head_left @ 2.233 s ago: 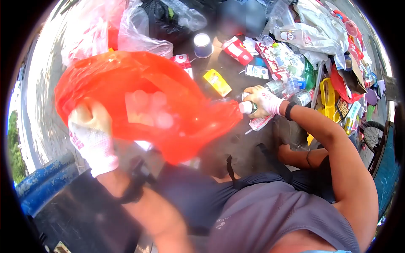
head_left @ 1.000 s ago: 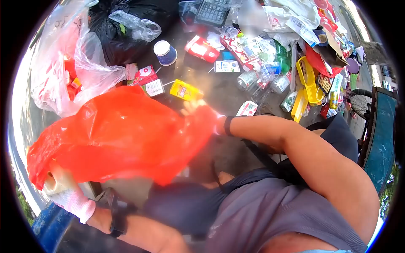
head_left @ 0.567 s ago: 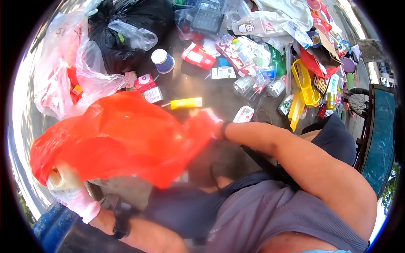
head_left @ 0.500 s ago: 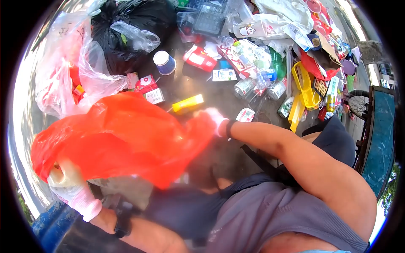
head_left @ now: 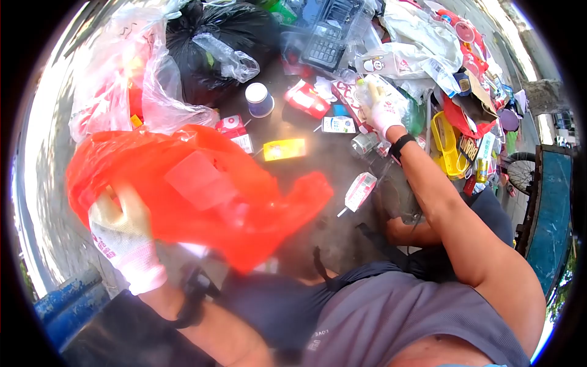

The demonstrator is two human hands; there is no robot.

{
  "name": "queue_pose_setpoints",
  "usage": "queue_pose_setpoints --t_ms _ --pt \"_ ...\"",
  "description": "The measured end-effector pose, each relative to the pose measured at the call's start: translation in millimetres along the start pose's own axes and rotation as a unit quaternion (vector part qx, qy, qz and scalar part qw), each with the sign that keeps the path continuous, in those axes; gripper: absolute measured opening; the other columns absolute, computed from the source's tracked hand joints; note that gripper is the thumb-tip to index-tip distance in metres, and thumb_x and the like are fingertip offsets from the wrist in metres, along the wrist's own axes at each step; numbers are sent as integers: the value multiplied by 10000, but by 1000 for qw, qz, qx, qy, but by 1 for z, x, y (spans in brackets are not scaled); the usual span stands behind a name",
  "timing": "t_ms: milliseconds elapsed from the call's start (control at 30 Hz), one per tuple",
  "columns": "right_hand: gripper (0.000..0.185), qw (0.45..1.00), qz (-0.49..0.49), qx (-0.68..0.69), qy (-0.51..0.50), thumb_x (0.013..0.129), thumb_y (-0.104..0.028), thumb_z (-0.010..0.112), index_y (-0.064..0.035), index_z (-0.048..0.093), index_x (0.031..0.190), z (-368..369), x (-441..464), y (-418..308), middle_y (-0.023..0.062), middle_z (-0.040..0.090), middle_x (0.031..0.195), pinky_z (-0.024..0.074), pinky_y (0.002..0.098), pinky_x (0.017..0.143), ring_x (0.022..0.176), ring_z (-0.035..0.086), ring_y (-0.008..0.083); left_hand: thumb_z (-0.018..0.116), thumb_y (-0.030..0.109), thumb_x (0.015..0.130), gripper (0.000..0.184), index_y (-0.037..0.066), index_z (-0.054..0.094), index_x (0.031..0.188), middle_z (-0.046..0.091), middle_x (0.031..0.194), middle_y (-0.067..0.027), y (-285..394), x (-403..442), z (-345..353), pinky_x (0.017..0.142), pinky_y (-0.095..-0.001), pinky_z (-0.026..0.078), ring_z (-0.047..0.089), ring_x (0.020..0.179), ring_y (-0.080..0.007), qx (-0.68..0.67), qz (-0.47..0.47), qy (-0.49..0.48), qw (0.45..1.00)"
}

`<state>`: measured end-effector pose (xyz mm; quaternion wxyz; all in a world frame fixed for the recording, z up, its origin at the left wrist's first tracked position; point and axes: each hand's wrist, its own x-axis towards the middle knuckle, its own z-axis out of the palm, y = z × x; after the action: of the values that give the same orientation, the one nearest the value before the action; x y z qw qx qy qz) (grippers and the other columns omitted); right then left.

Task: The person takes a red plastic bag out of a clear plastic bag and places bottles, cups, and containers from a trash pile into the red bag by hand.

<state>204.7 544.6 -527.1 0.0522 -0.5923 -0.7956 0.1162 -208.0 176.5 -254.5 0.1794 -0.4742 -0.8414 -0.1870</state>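
My left hand (head_left: 122,235), in a white knit glove with a pale yellow coating, is closed on a red plastic bag (head_left: 202,183) at the left. The bag spreads out across the middle, its loose end trailing to the right. Through its film a paler rectangular shape shows. My right hand (head_left: 385,110), gloved the same way, reaches into the litter pile. Its fingers look stretched out beside a clear plastic bottle (head_left: 363,95) and a red-and-white carton (head_left: 347,98); the fingertips are partly hard to make out.
Around lie a yellow carton (head_left: 284,149), a paper cup (head_left: 259,100), a pink-white drink carton (head_left: 360,191) with straw, and a yellow plastic basket (head_left: 448,147). A black garbage bag (head_left: 214,55) and a translucent bag (head_left: 110,98) stand at the back left. A blue metal panel (head_left: 553,214) rises at right.
My right hand has let go of the red bag and moved up and right to the pile. My left hand still holds the bag, whose right end now hangs loose.
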Motion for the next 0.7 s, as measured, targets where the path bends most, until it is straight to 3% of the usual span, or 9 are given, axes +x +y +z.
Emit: queue_pose_setpoints --t_ms 33,67,167,233,333,400,533,600,700 --pt "807 1000 11 11 2 890 -293 729 -55 460 1613 16 4 14 313 467 1630 410 433 1236 1503 489 439 655 34 962 51 -14 671 954 696 839 -255 -1 -1 -1 707 -563 511 660 778 -489 16 4 0 1000" --pt "1051 998 51 5 -44 872 -299 743 -28 191 1725 14 7 15 305 398 1683 389 418 1255 1539 448 431 673 38 940 46 -1 661 917 683 819 -250 7 -1 -6 699 -574 503 649 760 -487 10 1 4 1000" --pt "1116 990 95 95 -33 814 -291 813 6 221 1713 9 5 14 316 451 1647 447 410 1207 1484 523 423 689 53 932 78 -1 657 887 684 813 -247 14 0 -12 695 -565 509 657 761 -474 15 52 22 998" --pt "1150 979 123 142 -76 798 -340 851 3 244 1713 -7 8 4 328 560 1551 462 375 1179 1446 572 381 677 62 942 78 4 665 892 698 843 -242 18 0 -12 704 -543 525 677 794 -462 7 2 20 1000" --pt "920 957 -77 249 126 886 -147 818 15 355 1665 -34 -3 -49 200 671 1407 563 366 1025 1166 721 283 648 69 963 71 4 661 936 715 902 -253 21 1 -14 728 -510 537 693 852 -476 17 -6 2 1000" --pt "925 861 -181 440 179 864 -129 825 28 359 1647 -72 -23 -118 200 640 1429 556 392 1049 1214 689 278 645 64 957 67 6 658 927 712 894 -248 30 2 -14 730 -505 539 694 851 -469 18 -14 0 1000" --pt "972 605 -245 756 -39 836 -55 829 38 295 1642 -155 -153 -267 195 575 1489 572 466 1045 1321 627 305 611 37 952 60 2 648 920 692 868 -233 33 6 -13 724 -512 524 669 827 -465 7 -23 -5 1000" --pt "977 621 -288 727 -48 853 -75 824 35 273 1652 -132 -183 -303 218 520 1562 557 495 1069 1381 586 321 600 29 952 60 2 639 915 683 865 -231 29 8 -13 727 -517 515 660 834 -464 -2 -17 -7 1000" --pt "932 804 -358 473 -46 884 -261 829 26 353 1632 -75 -189 -318 278 424 1650 447 525 1187 1467 508 382 593 16 957 49 7 626 921 668 873 -234 14 1 -17 754 -514 507 654 875 -461 13 27 -39 999"
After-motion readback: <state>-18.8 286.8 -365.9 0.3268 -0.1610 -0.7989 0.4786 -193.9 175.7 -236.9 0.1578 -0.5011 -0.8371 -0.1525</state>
